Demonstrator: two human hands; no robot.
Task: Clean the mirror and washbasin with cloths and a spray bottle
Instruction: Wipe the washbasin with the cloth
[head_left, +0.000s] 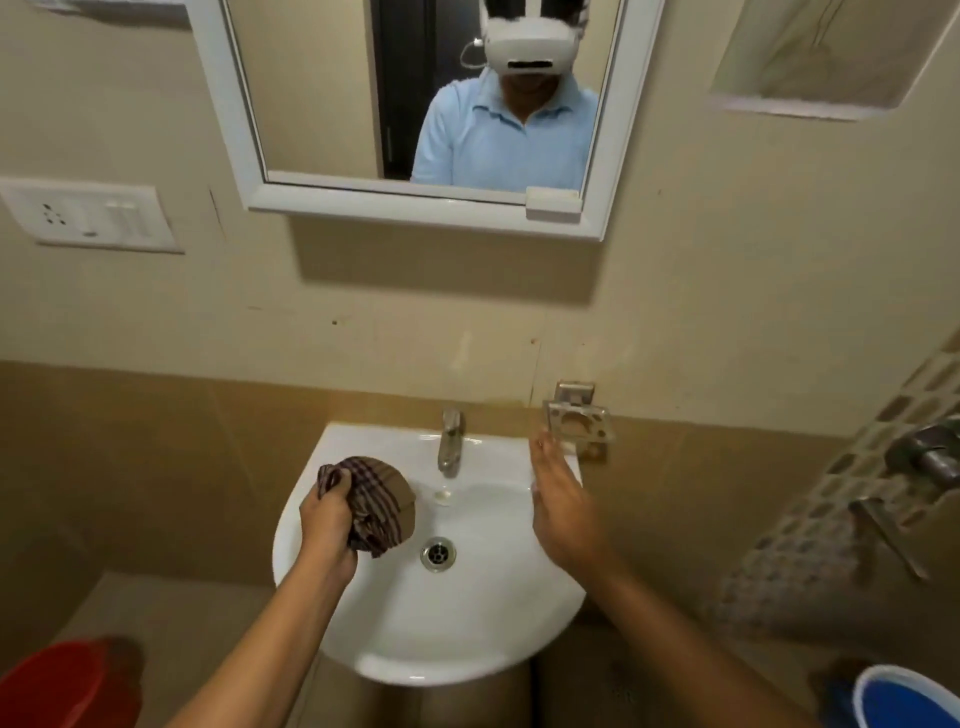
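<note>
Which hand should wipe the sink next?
The left hand. Its fingers already grip the bunched brown checked cloth over the white ceramic washbasin. The right hand is open and empty.

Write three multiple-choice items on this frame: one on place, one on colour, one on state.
1. Where is the cloth?
A. Hanging from the tap
B. Over the left part of the washbasin, bunched in the left hand
C. Pressed on the mirror glass

2. What colour is the bucket at the lower right corner?
A. Blue
B. Green
C. Yellow

3. What state is the right hand in?
A. Closed on a spray bottle
B. Gripping the tap
C. Open and holding nothing

Answers:
1. B: the left hand grips the cloth above the left side of the washbasin, apart from the tap.
2. A: the bucket is blue inside with a white rim.
3. C: the right hand has its fingers extended near the basin's right edge, with nothing in it.
</note>
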